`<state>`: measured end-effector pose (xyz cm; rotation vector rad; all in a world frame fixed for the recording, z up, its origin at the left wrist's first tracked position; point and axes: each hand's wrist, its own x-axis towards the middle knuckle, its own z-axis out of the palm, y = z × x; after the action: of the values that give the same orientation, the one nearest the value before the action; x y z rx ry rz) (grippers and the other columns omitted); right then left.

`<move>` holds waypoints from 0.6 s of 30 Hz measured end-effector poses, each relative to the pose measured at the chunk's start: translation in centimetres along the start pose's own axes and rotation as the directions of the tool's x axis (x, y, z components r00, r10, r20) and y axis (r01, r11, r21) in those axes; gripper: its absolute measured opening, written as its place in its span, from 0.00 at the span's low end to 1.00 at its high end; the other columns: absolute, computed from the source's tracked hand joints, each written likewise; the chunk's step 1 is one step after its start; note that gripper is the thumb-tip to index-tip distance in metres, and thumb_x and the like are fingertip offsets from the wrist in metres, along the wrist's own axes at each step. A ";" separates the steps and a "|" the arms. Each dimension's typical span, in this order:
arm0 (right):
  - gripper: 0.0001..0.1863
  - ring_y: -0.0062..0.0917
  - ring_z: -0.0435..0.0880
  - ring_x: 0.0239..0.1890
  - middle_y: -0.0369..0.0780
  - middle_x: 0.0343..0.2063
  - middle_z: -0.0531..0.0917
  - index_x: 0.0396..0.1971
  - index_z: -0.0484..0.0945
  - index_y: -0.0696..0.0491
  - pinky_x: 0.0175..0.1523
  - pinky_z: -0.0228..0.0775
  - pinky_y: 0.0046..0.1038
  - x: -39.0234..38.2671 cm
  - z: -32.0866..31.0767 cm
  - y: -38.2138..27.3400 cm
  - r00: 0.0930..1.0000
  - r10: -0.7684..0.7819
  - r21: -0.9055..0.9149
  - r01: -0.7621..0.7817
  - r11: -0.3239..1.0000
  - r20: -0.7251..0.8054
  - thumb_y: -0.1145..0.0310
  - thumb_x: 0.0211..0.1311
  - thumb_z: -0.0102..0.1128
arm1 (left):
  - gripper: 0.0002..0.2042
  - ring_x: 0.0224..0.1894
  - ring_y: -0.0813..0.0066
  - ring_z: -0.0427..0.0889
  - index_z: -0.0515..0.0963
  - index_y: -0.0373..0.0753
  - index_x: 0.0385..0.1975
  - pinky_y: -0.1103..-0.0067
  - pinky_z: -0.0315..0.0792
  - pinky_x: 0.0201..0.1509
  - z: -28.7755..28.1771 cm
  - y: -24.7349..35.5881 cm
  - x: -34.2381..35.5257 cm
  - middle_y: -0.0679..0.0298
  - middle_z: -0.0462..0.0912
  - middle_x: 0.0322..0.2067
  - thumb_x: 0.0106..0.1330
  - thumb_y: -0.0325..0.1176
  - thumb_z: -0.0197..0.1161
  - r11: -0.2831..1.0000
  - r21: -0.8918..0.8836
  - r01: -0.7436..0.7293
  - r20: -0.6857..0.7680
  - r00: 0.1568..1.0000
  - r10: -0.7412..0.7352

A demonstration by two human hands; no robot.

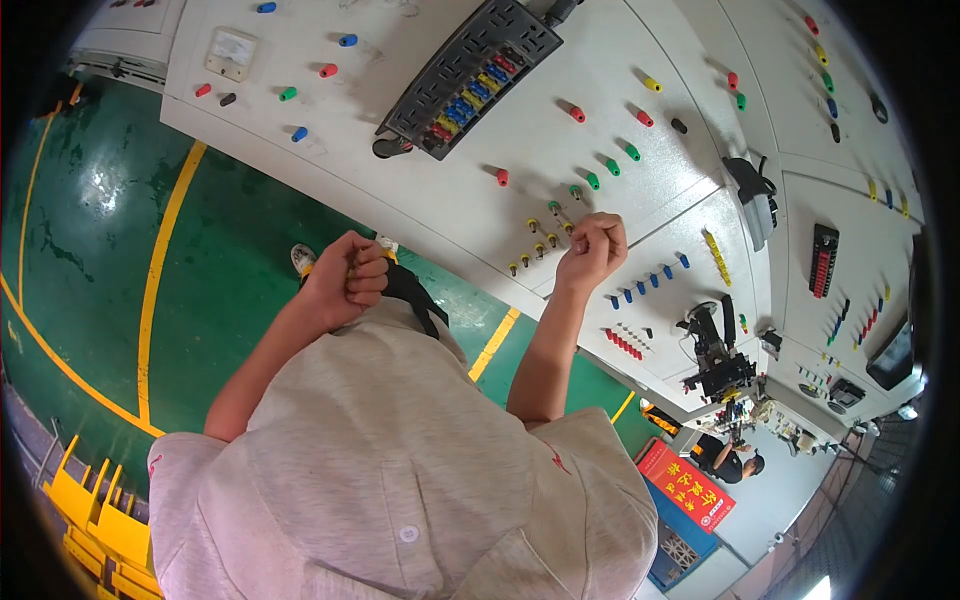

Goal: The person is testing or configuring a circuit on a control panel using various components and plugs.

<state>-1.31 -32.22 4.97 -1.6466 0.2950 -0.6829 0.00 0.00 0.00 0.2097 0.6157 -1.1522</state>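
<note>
My left hand [350, 277] is closed in a fist in front of my waist, near the edge of the white worktable [410, 215]. Its curled fingers hide whatever may be inside. Over the table, my right hand [594, 248] is closed with thumb and fingers pressed together; anything between them is too small to tell. Just left of that hand stand short rows of yellow terminal posts [539, 249] with metal stems. Green terminal posts [613, 167] run up and to the right from there. To its right is a row of blue terminal posts [653, 279].
A black rack [470, 80] with a row of coloured pieces sits farther back on the table. A black fixture [718, 350] stands to the right. Beyond it, another person [722, 457] works near a red sign [684, 484]. Yellow seats [120, 530] stand on the green floor [100, 260].
</note>
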 end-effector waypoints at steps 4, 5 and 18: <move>0.07 0.12 0.56 0.13 0.37 0.14 0.71 0.27 0.74 0.62 0.19 0.44 0.15 0.2 1.3 -2.4 0.999 0.006 0.012 -0.005 1.000 -0.043 0.78 0.49 0.48 | 0.14 0.14 0.86 0.48 0.54 0.48 0.17 0.85 0.43 0.14 0.2 -0.6 0.1 0.76 0.50 0.14 0.67 0.36 0.44 1.000 0.004 0.004 -0.002 1.000 -0.004; 0.05 0.12 0.55 0.13 0.36 0.14 0.70 0.25 0.73 0.60 0.19 0.44 0.15 0.2 1.2 -2.5 1.000 -0.001 -0.058 0.001 0.998 -0.001 0.78 0.49 0.48 | 0.14 0.14 0.86 0.48 0.54 0.48 0.17 0.85 0.43 0.14 0.3 -0.9 0.1 0.76 0.50 0.14 0.66 0.36 0.44 1.000 0.013 0.002 0.002 1.000 -0.002; 0.12 0.11 0.59 0.17 0.32 0.16 0.70 0.34 0.78 0.64 0.21 0.45 0.14 -0.2 1.0 -2.4 1.000 0.009 -0.061 -0.008 0.998 0.020 0.79 0.49 0.48 | 0.14 0.14 0.86 0.48 0.55 0.48 0.16 0.85 0.44 0.14 -0.1 -1.2 -0.3 0.76 0.51 0.14 0.66 0.37 0.44 1.000 0.022 -0.016 -0.022 1.000 0.017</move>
<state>-1.37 -30.80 7.20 -1.7082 0.3107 -0.6562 -1.20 -0.19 0.24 0.2461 0.6203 -1.1425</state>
